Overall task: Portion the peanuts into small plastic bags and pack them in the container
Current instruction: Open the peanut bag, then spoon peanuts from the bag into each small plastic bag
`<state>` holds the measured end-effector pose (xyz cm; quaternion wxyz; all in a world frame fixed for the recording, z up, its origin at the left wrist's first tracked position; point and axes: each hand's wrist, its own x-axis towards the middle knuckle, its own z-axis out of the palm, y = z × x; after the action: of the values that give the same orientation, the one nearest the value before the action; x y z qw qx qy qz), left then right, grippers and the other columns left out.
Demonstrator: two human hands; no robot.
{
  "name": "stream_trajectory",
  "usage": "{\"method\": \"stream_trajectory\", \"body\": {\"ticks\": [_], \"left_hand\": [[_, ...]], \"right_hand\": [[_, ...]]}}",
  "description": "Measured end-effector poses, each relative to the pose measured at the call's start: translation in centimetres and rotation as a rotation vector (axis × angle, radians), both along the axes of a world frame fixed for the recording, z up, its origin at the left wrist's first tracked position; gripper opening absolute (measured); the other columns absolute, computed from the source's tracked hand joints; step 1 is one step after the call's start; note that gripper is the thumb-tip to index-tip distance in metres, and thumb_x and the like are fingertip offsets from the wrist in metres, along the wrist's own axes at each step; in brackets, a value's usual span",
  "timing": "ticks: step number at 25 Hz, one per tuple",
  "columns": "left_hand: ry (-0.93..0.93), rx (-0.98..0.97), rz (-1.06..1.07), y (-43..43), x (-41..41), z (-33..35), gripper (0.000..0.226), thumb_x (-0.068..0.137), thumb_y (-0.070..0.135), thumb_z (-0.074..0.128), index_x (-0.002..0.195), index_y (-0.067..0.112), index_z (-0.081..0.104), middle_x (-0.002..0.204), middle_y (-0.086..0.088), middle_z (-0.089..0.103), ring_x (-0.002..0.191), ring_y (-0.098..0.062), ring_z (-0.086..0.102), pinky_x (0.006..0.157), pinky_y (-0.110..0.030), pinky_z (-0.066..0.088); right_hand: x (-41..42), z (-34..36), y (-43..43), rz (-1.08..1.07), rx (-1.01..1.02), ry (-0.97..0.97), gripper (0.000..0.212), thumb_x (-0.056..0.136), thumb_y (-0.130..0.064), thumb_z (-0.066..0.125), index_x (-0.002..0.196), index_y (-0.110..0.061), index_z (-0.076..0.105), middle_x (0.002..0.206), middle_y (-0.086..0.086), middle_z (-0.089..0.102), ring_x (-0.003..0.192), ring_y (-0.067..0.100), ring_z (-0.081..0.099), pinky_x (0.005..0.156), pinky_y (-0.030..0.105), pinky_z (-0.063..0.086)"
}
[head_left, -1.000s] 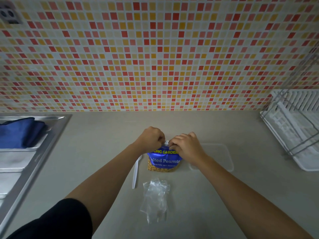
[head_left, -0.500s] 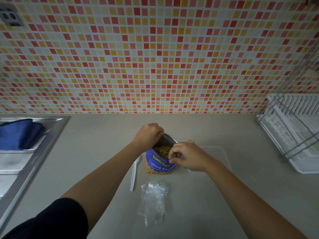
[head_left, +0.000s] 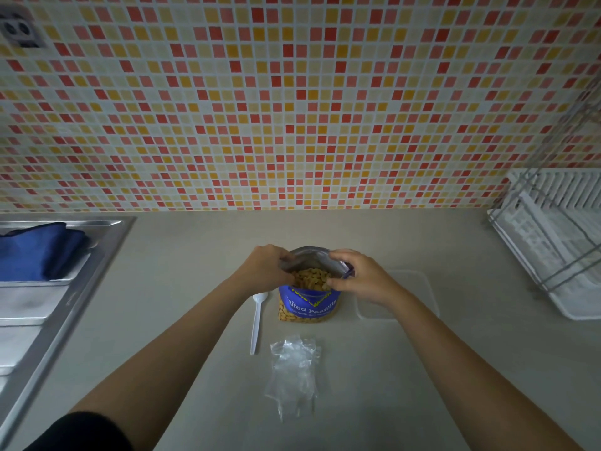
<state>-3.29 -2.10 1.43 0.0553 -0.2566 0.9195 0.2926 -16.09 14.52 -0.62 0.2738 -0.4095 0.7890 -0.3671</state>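
A blue peanut bag (head_left: 307,304) stands on the counter with its mouth spread wide, and the peanuts (head_left: 310,277) show inside. My left hand (head_left: 263,268) grips the left edge of the mouth. My right hand (head_left: 359,278) pinches the right edge. A white plastic spoon (head_left: 257,320) lies just left of the bag. A bunch of small clear plastic bags (head_left: 294,375) lies in front of it. A clear shallow container (head_left: 413,297) sits to the right, partly hidden behind my right wrist.
A steel sink (head_left: 48,304) with a blue cloth (head_left: 39,249) fills the left side. A white dish rack (head_left: 559,236) with wire bars stands at the right. The tiled wall (head_left: 292,109) closes off the back of the counter.
The bag's top was closed under both hands a second ago. It has been pulled apart, and now the mouth gapes wide with my hands spread to its two sides.
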Motion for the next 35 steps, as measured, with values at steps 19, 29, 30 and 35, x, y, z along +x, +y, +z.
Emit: {"method": "stream_trajectory", "body": {"ticks": [19,29,30,35], "left_hand": [[-0.249,-0.109,0.454,1.1,5.6,-12.1,0.014,0.076,0.007,0.059,0.089,0.003,0.062,0.093,-0.015,0.066,0.091,-0.034,0.062,0.072,-0.033,0.048],[0.615,0.459,0.491,-3.7,4.1,2.0,0.016,0.084,0.007,0.061,0.097,0.015,0.067,0.076,-0.004,0.064,0.068,-0.014,0.061,0.063,-0.023,0.049],[0.606,0.486,0.417,-3.2,3.8,3.2,0.013,0.08,0.008,0.067,0.091,0.017,0.067,0.077,-0.004,0.067,0.071,-0.015,0.063,0.068,-0.024,0.05],[0.414,0.356,0.293,-1.9,1.8,3.7,0.017,0.072,0.023,0.077,0.083,0.014,0.068,0.086,-0.006,0.068,0.076,-0.021,0.063,0.073,-0.034,0.053]], "right_hand": [[-0.6,-0.4,0.2,0.002,0.06,-0.05,0.064,0.079,-0.028,0.071,0.136,-0.024,0.042,0.141,-0.001,0.045,0.128,0.016,0.043,0.099,0.029,0.039],[-0.7,-0.8,0.1,-0.02,0.047,-0.141,0.068,0.075,-0.026,0.075,0.135,-0.024,0.043,0.135,0.001,0.052,0.12,0.018,0.051,0.099,0.041,0.046],[-0.7,-0.8,0.2,-0.019,0.047,-0.171,0.068,0.075,-0.025,0.075,0.135,-0.024,0.043,0.132,0.001,0.054,0.117,0.017,0.054,0.097,0.041,0.048],[-0.7,-0.4,0.0,-0.017,0.041,-0.225,0.066,0.075,-0.021,0.075,0.133,-0.024,0.045,0.126,0.0,0.057,0.111,0.016,0.057,0.092,0.036,0.051]]}}
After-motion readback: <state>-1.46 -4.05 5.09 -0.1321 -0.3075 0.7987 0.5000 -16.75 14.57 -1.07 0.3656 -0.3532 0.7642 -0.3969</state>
